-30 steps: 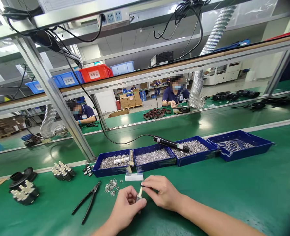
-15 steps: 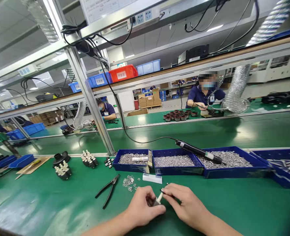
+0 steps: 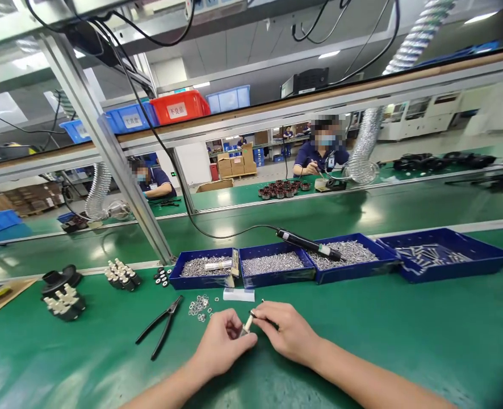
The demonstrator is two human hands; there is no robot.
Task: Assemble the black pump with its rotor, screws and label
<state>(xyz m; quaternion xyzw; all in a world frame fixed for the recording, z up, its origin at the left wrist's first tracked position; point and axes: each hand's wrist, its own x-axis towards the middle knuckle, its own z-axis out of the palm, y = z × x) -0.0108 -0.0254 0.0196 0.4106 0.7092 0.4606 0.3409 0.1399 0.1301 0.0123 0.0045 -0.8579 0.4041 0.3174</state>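
Green bench (image 3: 405, 341) fills the lower view; behind it a green belt w/ co-workers seated on the far side. Along the bench's back edge sit four blue trays (image 3: 272, 267) of small metal parts, side by side, w/ a black corded screwdriver (image 3: 309, 245) lying across the third tray's rim. Far left: two black holders w/ white pegs (image 3: 64, 301). Black pliers (image 3: 162, 325) lie left of the hands, handles toward the person. Loose washers (image 3: 198, 307) are scattered just beyond the left hand, a white block (image 3: 238, 295) just beyond both hands.

Left hand (image 3: 221, 343) is curled shut around the base of a small white peg (image 3: 247, 325), right hand (image 3: 288, 332) pinches at its top, fingers closed on something dark and thin, too small to tell what. Peg sits between both hands, just above the bench, near centre. Its long axis tilts up and to the right, top end toward the right hand's fingertips. Both hands touch it; the left carries it, the right works the tip.
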